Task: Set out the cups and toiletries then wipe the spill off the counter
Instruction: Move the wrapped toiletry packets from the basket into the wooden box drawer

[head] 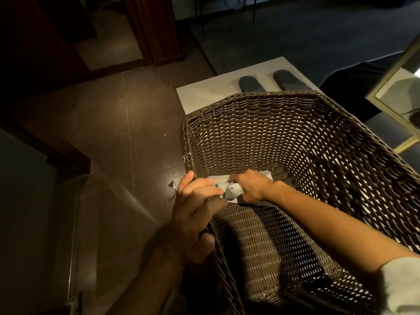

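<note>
A large brown wicker basket (pixel 295 137) fills the lower right of the head view, tilted toward me. My left hand (pixel 195 214) grips its near left rim, fingers curled over the edge. My right hand (pixel 250 185) reaches down inside the basket and is closed on small white packets (pixel 231 192) lying at the bottom; what the packets are I cannot make out. More white paper shows under that hand. No cups or counter appear here.
Dark tiled floor (pixel 113 133) lies to the left, with small dark marks (pixel 171 185) beside the basket. A white mat (pixel 204 96) with two dark slippers (pixel 250 84) sits beyond the basket. A gold-framed mirror (pixel 395 92) leans at the right. Dark wooden furniture (pixel 45 53) stands behind, left.
</note>
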`<state>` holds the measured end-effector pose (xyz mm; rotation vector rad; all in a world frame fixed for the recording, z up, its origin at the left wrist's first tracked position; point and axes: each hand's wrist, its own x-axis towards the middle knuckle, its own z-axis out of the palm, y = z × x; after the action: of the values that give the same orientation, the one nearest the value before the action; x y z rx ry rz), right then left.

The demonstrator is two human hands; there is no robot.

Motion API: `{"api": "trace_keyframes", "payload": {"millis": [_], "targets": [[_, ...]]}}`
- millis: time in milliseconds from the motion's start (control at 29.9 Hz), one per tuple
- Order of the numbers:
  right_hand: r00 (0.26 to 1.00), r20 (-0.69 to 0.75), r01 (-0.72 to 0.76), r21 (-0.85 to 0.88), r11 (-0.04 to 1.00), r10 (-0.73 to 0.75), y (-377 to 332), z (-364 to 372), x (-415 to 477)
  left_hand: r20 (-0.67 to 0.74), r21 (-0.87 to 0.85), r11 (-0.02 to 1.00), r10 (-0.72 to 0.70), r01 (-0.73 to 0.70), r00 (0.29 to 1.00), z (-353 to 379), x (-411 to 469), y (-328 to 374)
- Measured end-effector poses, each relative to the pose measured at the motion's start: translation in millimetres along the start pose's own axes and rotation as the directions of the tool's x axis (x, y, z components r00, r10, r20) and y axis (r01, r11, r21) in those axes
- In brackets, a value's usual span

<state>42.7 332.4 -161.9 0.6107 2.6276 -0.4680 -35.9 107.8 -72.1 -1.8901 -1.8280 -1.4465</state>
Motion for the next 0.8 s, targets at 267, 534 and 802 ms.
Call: {"api": "trace_keyframes", "payload": {"millis": [267, 534, 802], "targets": [[0.99, 0.119, -0.068, -0.006, 0.998, 0.069, -4, 9, 2, 0.014, 0.013, 1.0, 0.003, -0.004, 1.0, -3, 0, 1], [0.979, -0.161, 0.111, -0.107, 0.988, -0.127, -4, -4, 9, 0.008, 0.013, 1.0, 0.012, -0.012, 1.0, -3, -1, 0], [0.998, -0.06, -0.022, -0.138, 0.99, 0.014, 5, 1, 22, 0.036, 0.019, 0.999, 0.038, -0.038, 0.999, -5, -2, -3]]}}
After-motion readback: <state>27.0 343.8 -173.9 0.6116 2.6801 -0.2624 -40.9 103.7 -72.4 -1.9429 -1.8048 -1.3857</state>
